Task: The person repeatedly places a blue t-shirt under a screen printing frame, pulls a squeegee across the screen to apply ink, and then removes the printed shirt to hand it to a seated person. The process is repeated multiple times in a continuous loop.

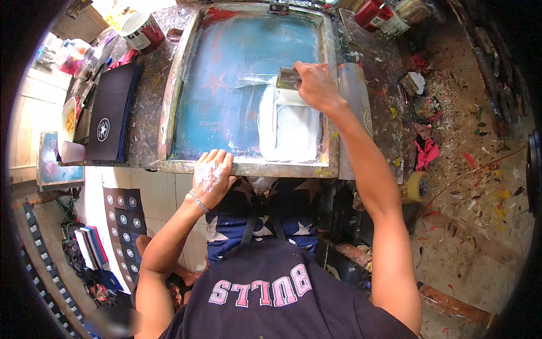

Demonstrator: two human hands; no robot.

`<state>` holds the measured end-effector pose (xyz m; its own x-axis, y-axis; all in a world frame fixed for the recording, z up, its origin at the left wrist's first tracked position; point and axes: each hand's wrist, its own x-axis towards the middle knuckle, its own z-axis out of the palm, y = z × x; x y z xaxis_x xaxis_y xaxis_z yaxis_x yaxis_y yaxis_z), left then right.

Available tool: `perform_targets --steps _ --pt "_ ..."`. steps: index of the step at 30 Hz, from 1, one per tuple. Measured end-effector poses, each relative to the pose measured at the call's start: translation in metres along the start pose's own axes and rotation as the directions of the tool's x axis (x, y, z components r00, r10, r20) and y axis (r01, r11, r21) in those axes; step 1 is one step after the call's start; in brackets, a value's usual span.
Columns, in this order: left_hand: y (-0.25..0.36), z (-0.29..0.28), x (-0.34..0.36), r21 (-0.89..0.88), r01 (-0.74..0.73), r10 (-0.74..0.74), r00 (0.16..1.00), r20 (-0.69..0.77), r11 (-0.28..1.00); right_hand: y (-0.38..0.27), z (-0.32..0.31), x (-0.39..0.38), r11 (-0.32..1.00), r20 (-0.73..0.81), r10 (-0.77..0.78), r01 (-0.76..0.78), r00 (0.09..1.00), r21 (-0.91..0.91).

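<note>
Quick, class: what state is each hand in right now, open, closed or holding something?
Left hand: touching the wooden frame; open or closed, cannot tell.
Right hand: closed, holding a squeegee.

I see pink letters (pixel 259 293) on the near black shirt (pixel 271 321), a star badge (pixel 103 129) on the dark panel (pixel 114 93) at left, perhaps faint lettering (pixel 210 125) on the blue screen (pixel 212 56).
</note>
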<state>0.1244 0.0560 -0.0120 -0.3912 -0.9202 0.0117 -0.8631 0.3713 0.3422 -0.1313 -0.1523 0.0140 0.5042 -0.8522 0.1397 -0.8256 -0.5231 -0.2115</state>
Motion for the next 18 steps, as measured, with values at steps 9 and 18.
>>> perform_targets --steps 9,18 --pt "0.002 0.001 0.003 0.052 0.018 -0.021 0.998 0.052 0.998 -0.044 0.015 -0.098 0.993 -0.077 -0.085 0.091 0.993 0.076" --pt "-0.002 0.001 0.002 0.033 -0.014 0.014 1.0 -0.004 0.999 -0.078 0.016 -0.147 0.993 -0.162 -0.101 0.091 0.982 -0.07"
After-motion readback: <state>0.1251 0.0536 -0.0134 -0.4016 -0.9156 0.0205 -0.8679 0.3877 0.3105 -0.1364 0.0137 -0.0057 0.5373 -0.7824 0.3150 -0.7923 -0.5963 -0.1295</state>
